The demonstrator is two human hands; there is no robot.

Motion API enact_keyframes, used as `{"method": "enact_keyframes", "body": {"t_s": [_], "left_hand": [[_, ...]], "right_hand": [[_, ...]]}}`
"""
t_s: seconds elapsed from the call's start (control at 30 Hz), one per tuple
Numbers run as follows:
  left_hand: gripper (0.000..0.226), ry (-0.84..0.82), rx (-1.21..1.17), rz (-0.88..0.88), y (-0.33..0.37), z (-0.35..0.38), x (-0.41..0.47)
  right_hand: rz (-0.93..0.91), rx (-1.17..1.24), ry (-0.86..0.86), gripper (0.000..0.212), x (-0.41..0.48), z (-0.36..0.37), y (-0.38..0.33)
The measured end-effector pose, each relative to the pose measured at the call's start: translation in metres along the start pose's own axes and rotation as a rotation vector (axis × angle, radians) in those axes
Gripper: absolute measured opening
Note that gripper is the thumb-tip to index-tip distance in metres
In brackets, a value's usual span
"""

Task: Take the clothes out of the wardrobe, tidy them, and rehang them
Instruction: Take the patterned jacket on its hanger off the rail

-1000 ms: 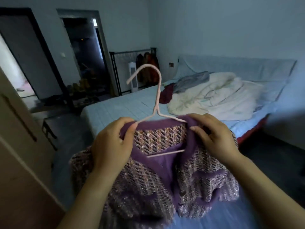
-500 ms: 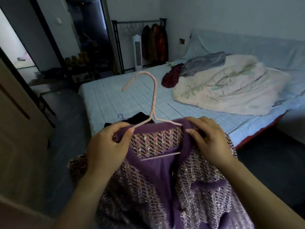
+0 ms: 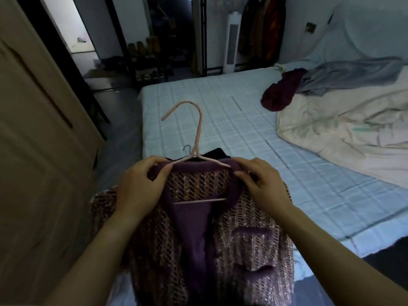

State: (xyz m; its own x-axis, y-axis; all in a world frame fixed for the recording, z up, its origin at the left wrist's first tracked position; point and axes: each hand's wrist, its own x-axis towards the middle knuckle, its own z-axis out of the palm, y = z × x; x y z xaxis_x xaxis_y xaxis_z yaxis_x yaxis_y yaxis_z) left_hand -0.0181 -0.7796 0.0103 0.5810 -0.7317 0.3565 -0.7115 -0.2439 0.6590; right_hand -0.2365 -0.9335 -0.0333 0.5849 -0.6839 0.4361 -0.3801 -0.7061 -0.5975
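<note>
A purple tweed jacket [image 3: 247, 246] with a plain purple collar hangs on a pink hanger [image 3: 197, 131], whose hook points up and to the left. My left hand [image 3: 141, 186] pinches the collar and the hanger's left shoulder. My right hand [image 3: 262, 184] pinches the collar at the right shoulder. The jacket is over the near corner of the bed [image 3: 231, 111]. Behind the collar a dark garment [image 3: 215, 152] lies on the bed with a small grey hook showing.
A wooden wardrobe door [image 3: 44, 151] stands close on the left. The bed holds a cream duvet [image 3: 344, 129], a maroon garment [image 3: 280, 93] and a grey one [image 3: 353, 74]. A clothes rack [image 3: 260, 27], a white tower fan [image 3: 231, 43] and a shoe rack [image 3: 150, 60] stand at the far wall.
The jacket and hanger have come lower, down over the bed's near corner. The view has tilted down. Both hands keep the same hold on the collar.
</note>
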Motion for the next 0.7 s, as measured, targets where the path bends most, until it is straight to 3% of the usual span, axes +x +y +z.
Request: {"method": "enact_keyframes", "body": {"t_s": [0.13,0.4,0.6,0.7], "left_hand": [[0.007,-0.068,0.085,-0.022,-0.016,0.035,0.048],[0.033,-0.202,0.342,-0.199,-0.074,0.126,0.113],[0.054,-0.358,0.356,-0.37,-0.111,0.183,0.08],[0.047,-0.334,0.376,-0.49,-0.103,0.191,0.051]], "right_hand": [[0.031,-0.024,-0.097,0.034,0.049,0.027,0.044],[0.08,-0.046,-0.342,0.032,0.12,0.093,0.131],[-0.043,-0.162,-0.593,0.041,0.14,0.14,0.175],[-0.102,-0.141,-0.662,0.043,0.124,0.154,0.18]]}}
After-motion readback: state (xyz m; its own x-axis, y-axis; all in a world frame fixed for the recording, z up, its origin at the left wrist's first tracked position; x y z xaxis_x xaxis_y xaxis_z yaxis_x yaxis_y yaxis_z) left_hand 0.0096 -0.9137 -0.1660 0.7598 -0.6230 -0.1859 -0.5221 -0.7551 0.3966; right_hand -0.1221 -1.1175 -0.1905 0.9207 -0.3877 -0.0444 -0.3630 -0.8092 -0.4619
